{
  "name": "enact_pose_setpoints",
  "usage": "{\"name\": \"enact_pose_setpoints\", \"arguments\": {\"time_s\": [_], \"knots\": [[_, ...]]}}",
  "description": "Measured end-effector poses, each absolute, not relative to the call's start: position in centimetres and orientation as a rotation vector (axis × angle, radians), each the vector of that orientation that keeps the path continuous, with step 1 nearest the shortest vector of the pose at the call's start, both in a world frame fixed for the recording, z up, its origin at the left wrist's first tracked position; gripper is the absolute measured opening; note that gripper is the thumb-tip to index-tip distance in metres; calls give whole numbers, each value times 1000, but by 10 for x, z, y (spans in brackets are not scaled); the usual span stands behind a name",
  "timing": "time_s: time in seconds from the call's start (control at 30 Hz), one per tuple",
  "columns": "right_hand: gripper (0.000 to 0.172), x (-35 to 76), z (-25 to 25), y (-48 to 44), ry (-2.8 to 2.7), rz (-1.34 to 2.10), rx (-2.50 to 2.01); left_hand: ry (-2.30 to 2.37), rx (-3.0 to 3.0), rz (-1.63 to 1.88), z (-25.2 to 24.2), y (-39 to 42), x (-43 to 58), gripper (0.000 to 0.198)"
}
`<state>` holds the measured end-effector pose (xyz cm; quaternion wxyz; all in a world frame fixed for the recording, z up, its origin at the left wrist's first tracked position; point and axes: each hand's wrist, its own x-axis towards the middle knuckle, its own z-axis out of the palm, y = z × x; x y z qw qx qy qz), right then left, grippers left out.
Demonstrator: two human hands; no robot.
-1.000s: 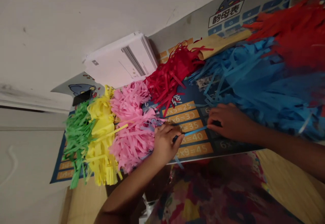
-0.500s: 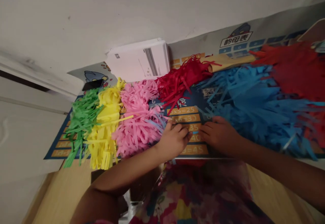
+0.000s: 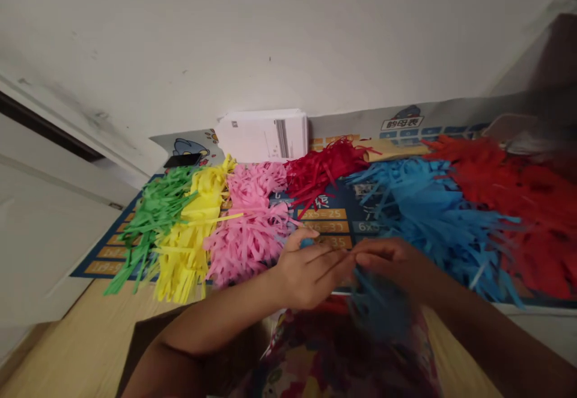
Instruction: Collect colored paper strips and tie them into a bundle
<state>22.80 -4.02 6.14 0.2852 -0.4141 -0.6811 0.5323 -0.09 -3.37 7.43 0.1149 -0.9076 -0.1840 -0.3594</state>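
Observation:
My left hand point(image 3: 311, 270) and my right hand point(image 3: 393, 261) meet at the fingertips above the table's front edge. A fringed piece of blue tissue paper point(image 3: 383, 311) hangs, blurred, beneath my right hand, whose fingers are closed on its upper part. A bit of blue shows between the thumb and fingers of my left hand, which curl round the same paper. Left of my hands lies pink fringed paper point(image 3: 247, 244). To their right spreads a heap of blue fringed paper point(image 3: 433, 205).
Yellow fringed paper point(image 3: 192, 229) and green fringed paper point(image 3: 157, 211) lie at the left. Dark red point(image 3: 329, 166) and bright red fringes point(image 3: 532, 205) lie further back and right. A white stack of paper point(image 3: 261, 136) leans on the wall. A printed mat point(image 3: 322, 226) covers the table.
Both hands have come together from slightly apart and lifted off the mat. The blue paper now hangs below them. The view has shifted, so the table appears lower.

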Motion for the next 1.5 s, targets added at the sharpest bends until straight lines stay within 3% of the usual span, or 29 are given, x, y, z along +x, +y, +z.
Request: {"name": "enact_pose_setpoints", "arguments": {"time_s": [0.07,0.13,0.37,0.7,1.03,1.17,1.3,1.5], "knots": [[43,223,61,-40,-1556,1739,-1044,-541,-2672,-1135,78,-37,2,18],[40,218,55,-42,-1329,1814,-1035,-613,-2705,-1251,75,-38,7,15],[33,196,39,-64,-984,1521,-991,-1128,-2694,-1773,57,-53,30,5],[16,188,28,-67,-892,1308,-966,-1156,-2731,-1813,45,-60,35,8],[11,181,36,-44,-1323,725,-1148,-1519,-2676,-2021,31,-47,28,11],[24,229,41,27,-1898,322,-1805,-2216,-2565,-2612,26,-41,16,21],[25,258,30,85,-2309,185,-2155,-2451,-2321,-3139,16,-34,15,35],[26,256,20,102,-2355,136,-2253,-2518,-2391,-2870,19,-32,19,42]]}}
